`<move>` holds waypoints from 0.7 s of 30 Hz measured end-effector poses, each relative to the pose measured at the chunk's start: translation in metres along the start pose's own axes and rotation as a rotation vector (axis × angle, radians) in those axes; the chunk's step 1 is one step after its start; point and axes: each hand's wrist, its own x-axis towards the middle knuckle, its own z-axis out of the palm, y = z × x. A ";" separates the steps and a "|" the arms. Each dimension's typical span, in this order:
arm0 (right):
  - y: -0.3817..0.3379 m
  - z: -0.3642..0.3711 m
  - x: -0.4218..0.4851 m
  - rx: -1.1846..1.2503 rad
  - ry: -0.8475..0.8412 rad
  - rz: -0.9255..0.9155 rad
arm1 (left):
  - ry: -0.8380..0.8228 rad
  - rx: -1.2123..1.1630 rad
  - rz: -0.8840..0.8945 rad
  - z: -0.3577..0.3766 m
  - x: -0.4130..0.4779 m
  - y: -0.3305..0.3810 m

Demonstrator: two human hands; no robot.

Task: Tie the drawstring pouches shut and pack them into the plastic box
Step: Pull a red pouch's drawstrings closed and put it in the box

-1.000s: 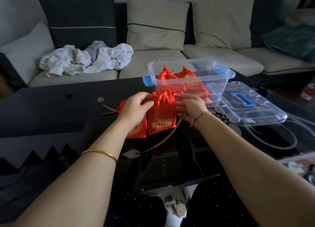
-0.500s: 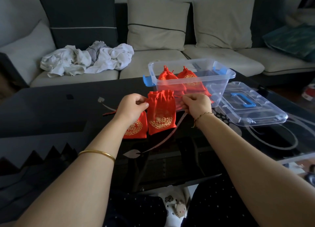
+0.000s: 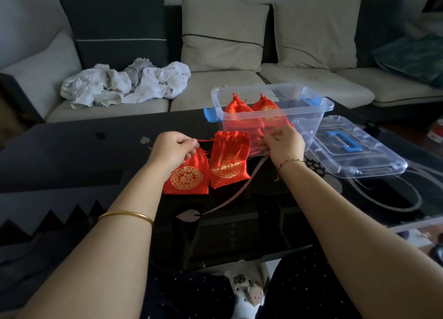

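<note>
Beyond the far-left corner of the dark glass tabletop, a crumpled white cloth lies on the sofa seat. Near the middle of the tabletop the left hand is curled, with thumb and fingers pinching a thin red drawstring that runs taut to the right. Just below that hand a flat pouch, red with a gold emblem, lies on the glass. Its mouth is tucked under the knuckles, so I cannot tell whether it is tied.

Touching its right side, the middle pouch is held up by its neck, which is gathered but looks not quite closed. The right hand is curled at the right of that neck. It appears to pinch the other end of the drawstring, though its fingers hide most of the cord.

Behind this hand, by the far edge, the clear plastic box stands open. Two tied pouches sit side by side in its left half. Its lid, with a blue handle, lies flat toward the right edge, just beside the box.

The step in hand seems to be cinching the middle pouch, with two already packed. The next move calls for drawing the hands further apart until the neck puckers shut. The cords then need knotting, and the pouch must be lifted over the box's near wall into the free right half. The flat pouch would likely follow.
</note>
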 end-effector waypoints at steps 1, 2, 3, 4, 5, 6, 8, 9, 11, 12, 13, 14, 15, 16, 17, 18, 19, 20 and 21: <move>0.001 0.000 0.000 -0.003 -0.008 0.011 | -0.004 -0.034 -0.041 -0.001 0.001 -0.001; 0.003 -0.001 0.001 -0.022 -0.007 0.022 | -0.012 -0.082 -0.089 -0.001 0.001 -0.001; 0.004 -0.002 0.001 -0.058 0.002 0.031 | -0.023 -0.142 -0.144 -0.001 0.002 -0.002; 0.004 -0.003 0.002 -0.091 0.012 0.046 | -0.030 -0.200 -0.199 -0.001 0.002 -0.002; 0.004 -0.003 0.003 -0.102 0.019 0.072 | -0.026 -0.249 -0.253 0.000 0.003 -0.002; 0.004 -0.003 0.004 -0.069 0.022 0.117 | -0.006 -0.293 -0.305 0.000 0.004 -0.001; 0.002 -0.004 0.006 0.141 0.028 0.283 | 0.059 -0.436 -0.416 -0.001 0.006 0.002; 0.001 -0.006 0.006 0.280 0.026 0.401 | 0.087 -0.557 -0.483 -0.003 0.007 0.004; -0.001 -0.010 0.010 0.506 0.035 0.597 | 0.111 -0.821 -0.609 -0.008 0.009 0.007; -0.001 -0.012 0.013 0.572 0.051 0.659 | 0.113 -0.910 -0.647 -0.009 0.009 0.008; -0.002 -0.014 0.015 0.615 0.071 0.706 | 0.110 -0.974 -0.665 -0.009 0.009 0.009; -0.003 -0.015 0.015 0.642 0.095 0.737 | 0.109 -1.025 -0.672 -0.007 0.008 0.012; -0.006 -0.016 0.014 0.662 0.122 0.751 | 0.119 -1.069 -0.667 -0.004 0.006 0.015; -0.009 -0.016 0.012 0.665 0.149 0.736 | 0.142 -1.091 -0.642 -0.001 0.005 0.020; -0.011 -0.017 0.011 0.649 0.176 0.689 | 0.164 -1.084 -0.589 0.001 0.004 0.024; -0.016 -0.018 0.009 0.614 0.194 0.613 | 0.169 -1.063 -0.513 0.003 0.003 0.028; -0.020 -0.019 0.007 0.569 0.203 0.523 | 0.144 -1.033 -0.427 0.005 0.003 0.033; -0.025 -0.019 0.006 0.524 0.199 0.432 | 0.089 -0.993 -0.337 0.006 0.002 0.038; -0.031 -0.019 0.004 0.484 0.181 0.347 | 0.020 -0.945 -0.248 0.007 0.000 0.043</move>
